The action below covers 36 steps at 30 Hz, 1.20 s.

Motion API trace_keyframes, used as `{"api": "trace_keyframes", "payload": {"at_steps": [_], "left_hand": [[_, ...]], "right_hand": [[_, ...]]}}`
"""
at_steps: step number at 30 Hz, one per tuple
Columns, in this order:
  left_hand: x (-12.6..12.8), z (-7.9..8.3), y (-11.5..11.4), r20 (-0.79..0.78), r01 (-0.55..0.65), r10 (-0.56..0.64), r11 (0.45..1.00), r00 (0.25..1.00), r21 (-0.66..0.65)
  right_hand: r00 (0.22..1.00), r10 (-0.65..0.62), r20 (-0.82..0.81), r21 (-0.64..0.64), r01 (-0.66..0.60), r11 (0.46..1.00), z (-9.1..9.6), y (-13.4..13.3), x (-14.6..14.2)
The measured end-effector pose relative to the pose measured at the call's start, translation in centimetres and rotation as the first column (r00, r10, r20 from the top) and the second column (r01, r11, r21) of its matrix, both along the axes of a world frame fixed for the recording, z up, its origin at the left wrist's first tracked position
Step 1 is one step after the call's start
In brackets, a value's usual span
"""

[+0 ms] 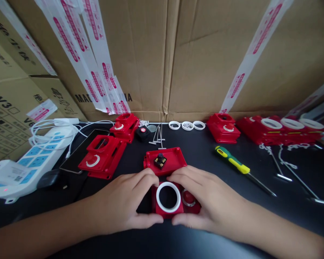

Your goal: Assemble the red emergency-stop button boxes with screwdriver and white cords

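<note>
A red plastic housing lies on the dark table in front of me, with a white ring set around its round opening. My left hand grips its left side, fingertips at the far edge and thumb at the near edge. From the other side my right hand holds it the same way, partly covering a red button with a white arc mark. Just beyond the fingers sits an open red tray-like shell, with a small black switch block with brass contacts inside.
A yellow-green screwdriver lies to the right. Several red housings stand left and right, one at the back. White rings and metal T-shaped rods lie behind. A power strip is at left; cardboard walls the back.
</note>
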State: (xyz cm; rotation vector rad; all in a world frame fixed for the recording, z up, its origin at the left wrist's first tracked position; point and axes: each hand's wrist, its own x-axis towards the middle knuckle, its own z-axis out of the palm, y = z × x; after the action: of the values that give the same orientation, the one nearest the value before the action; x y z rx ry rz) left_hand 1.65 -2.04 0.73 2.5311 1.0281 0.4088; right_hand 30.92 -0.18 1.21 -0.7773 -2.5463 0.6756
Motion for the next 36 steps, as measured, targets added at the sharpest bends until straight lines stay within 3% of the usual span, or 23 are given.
{"api": "trace_keyframes", "payload": {"at_steps": [7,10,15,24,32,36], "left_hand": [[0.6,-0.1,-0.1,0.091,0.039,-0.021,0.978,0.996,-0.206],[0.7,0.1,-0.1,0.111,0.033,-0.005,0.968,0.994,-0.250],[0.5,0.3,-0.1,0.107,0.020,0.005,0.973,0.994,-0.228],[0.5,0.8,0.0,0.126,0.006,0.025,0.972,0.992,-0.234],[0.3,0.2,0.0,0.134,-0.024,0.059,0.967,0.989,-0.252],[0.4,0.0,0.0,0.139,-0.029,0.062,0.973,0.988,-0.228]], "right_hand": [[0.973,-0.113,-0.203,-0.193,0.073,0.978,-0.6,-1.0,-1.2],[0.955,-0.166,-0.246,-0.216,0.113,0.970,-1.1,-1.2,-1.5],[0.941,-0.212,-0.264,-0.207,0.159,0.965,-1.2,-1.2,-1.8],[0.931,-0.150,-0.332,-0.206,0.084,0.975,-1.2,-1.2,-1.8],[0.951,-0.081,-0.298,-0.260,0.001,0.966,-0.6,-1.1,-1.8],[0.961,-0.119,-0.249,-0.242,0.057,0.969,-0.9,-1.5,-1.9]]}}
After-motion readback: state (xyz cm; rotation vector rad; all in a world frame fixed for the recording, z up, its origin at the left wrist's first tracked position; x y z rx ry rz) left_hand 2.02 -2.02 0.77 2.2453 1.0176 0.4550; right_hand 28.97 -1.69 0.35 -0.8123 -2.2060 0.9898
